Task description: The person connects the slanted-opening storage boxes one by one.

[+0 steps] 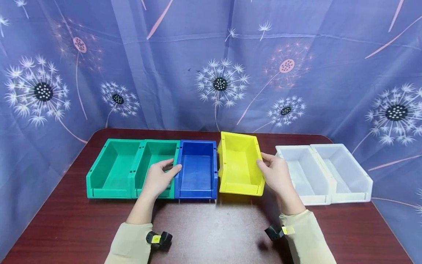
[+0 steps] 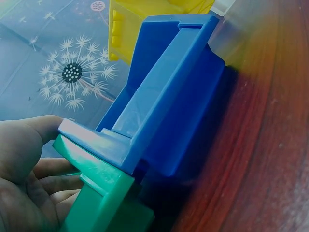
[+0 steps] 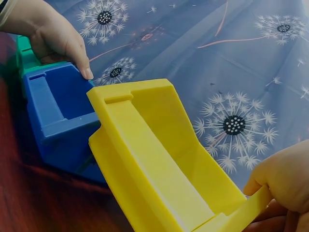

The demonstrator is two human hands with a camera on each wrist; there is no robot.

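My left hand [image 1: 160, 177] pinches the adjoining side walls of a blue storage bin [image 1: 197, 172] and a green storage bin [image 1: 160, 151]. Its thumb lies over the blue rim and its other fingers reach into the green bin. My right hand [image 1: 276, 172] grips a yellow storage bin [image 1: 240, 161] by its right side wall, thumb on the inside. The yellow bin is tilted and stands above the blue one in the right wrist view, its left side close to the blue bin's right wall. Both the blue and yellow bins hold nothing.
Another green bin [image 1: 113, 168] adjoins the first on the left. Two white bins, the nearer one [image 1: 304, 176] and the outer one [image 1: 343, 172], stand side by side at right. All are on a dark red wooden table [image 1: 211, 227], with a blue dandelion-print curtain [image 1: 165, 73] behind.
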